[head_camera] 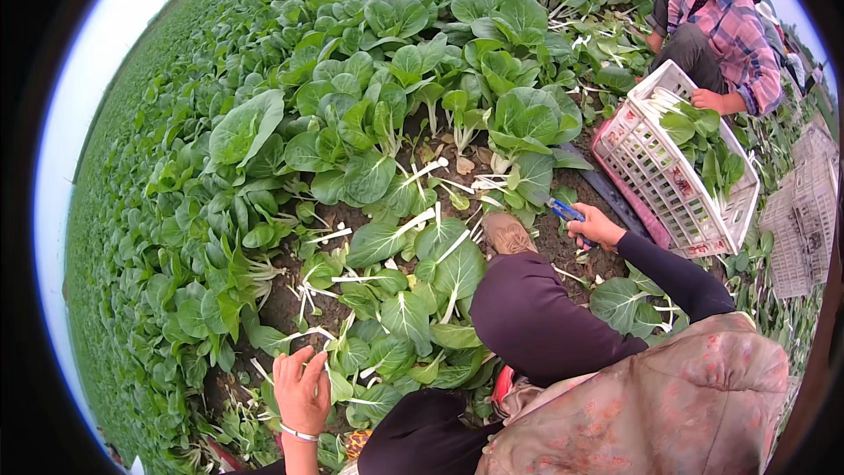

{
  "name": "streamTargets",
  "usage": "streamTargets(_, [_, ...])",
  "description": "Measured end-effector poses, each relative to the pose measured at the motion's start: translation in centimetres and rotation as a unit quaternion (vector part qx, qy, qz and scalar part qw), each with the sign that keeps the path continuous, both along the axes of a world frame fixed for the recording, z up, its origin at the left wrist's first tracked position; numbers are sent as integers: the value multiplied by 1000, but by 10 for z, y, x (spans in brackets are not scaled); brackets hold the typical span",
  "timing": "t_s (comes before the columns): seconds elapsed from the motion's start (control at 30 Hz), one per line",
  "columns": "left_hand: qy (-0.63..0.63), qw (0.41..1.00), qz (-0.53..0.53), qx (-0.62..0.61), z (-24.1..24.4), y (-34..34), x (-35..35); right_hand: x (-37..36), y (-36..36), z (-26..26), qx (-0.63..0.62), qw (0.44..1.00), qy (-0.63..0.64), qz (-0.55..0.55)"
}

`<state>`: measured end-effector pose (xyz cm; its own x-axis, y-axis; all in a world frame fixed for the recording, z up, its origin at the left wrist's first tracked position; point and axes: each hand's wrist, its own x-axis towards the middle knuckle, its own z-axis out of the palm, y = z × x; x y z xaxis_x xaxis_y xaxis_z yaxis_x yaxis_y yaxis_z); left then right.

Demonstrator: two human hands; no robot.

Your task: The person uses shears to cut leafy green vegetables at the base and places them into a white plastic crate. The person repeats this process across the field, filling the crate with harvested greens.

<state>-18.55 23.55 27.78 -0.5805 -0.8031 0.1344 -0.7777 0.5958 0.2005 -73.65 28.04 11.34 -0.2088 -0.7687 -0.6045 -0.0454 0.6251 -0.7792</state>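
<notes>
My right hand [597, 227] is closed around the blue handles of a cutting tool [566, 211], perhaps pruning shears, its tip pointing at the leaves by my brown shoe [506, 233]. At the lower left my left hand [302, 390], with a bracelet at the wrist, hovers over cut leaves; its fingers are slightly bent and apart, and nothing shows in them. Loose leafy greens with white stalks [405, 320], like bok choy, lie on the soil between my hands. Rooted heads of the same green [527, 120] stand beyond them.
A white plastic crate [672, 175] holding some greens stands tilted at the right, beside a dark strip on the soil. A co-worker in a plaid shirt [738, 46] sits behind it, one hand at its rim. More crates [801, 211] stand at the far right. Dense plants fill the left.
</notes>
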Motion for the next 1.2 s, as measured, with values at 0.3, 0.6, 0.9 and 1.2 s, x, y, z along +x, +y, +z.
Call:
streamTargets(0.3, [84, 907, -405, 86, -110, -146, -257, -11, -95, -93, -61, 981, 105, -154])
streamTargets(0.6, [187, 812, -524, 177, -192, -155, -455, 12, -92, -168, -245, 899, 335, -138])
streamTargets(0.9, [-21, 885, -458, -78, -244, -273, -474, 32, -76, -111, -129, 968, 92, -195])
streamTargets(1.2, [-244, 898, -295, -216, -275, -269, -403, 33, -94, -79, -166, 978, 67, -103])
